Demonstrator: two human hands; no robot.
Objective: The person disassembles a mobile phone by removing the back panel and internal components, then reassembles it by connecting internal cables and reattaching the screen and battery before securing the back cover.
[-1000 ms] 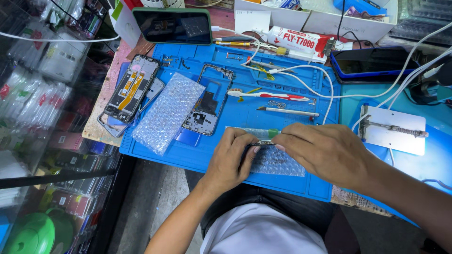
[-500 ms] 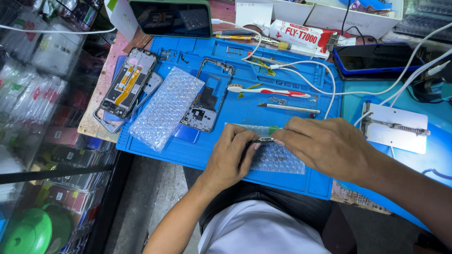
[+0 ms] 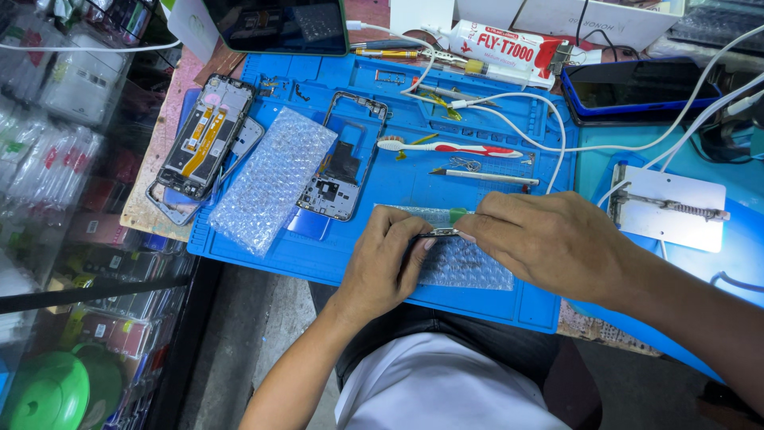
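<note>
Two hands pinching one tiny part, easy to lose.
Left hand (image 3: 386, 263) and right hand (image 3: 549, 243) both close fingertips on a small metal strip (image 3: 436, 233) over the bubble wrap (image 3: 469, 267) on the blue mat (image 3: 398, 171); a slip could bend it or flick it off the tabletop.

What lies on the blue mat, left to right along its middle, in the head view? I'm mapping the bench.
Opened phone → bubble wrap sheet → phone frame → toothbrush → white metal plate, which lies off the blue mat's right edge.
</note>
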